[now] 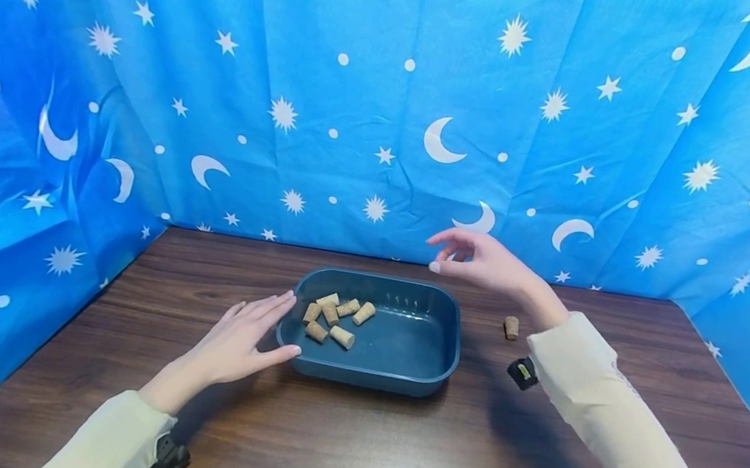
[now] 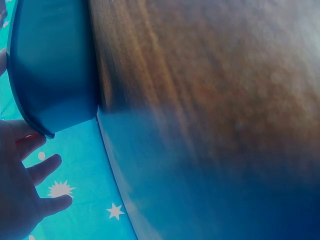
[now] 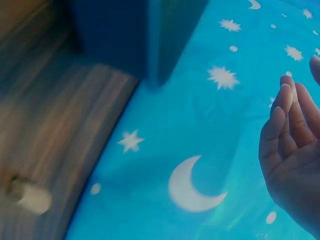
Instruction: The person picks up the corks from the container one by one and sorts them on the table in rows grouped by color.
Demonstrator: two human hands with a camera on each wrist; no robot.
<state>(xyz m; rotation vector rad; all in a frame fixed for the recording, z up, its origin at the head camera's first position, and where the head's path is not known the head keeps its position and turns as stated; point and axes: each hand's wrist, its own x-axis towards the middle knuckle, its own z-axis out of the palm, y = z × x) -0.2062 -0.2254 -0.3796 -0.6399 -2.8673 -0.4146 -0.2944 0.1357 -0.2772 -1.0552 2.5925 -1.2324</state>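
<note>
A dark teal rectangular tub (image 1: pixel 399 372) stands on the wooden table, with several corks (image 1: pixel 342 337) gathered at its left end. My left hand (image 1: pixel 240 343) rests against the tub's left rim, its fingers spread and straight; the left wrist view shows fingers (image 2: pixel 45 170) beside the tub's corner. Above and behind the tub's right end, my right hand (image 1: pixel 478 259) hangs in the air with loosely bent fingers and nothing in them. One more cork (image 1: pixel 511 328) stands on the table to the right of the tub, below the right wrist; the right wrist view shows this cork (image 3: pixel 32 195) blurred.
The dark brown wooden table (image 1: pixel 346 452) reaches back to a blue curtain (image 1: pixel 377 108) printed with white moons and stars. The curtain also hangs along both sides. Black wrist devices sit at both sleeves, such as the right sleeve (image 1: pixel 615 408).
</note>
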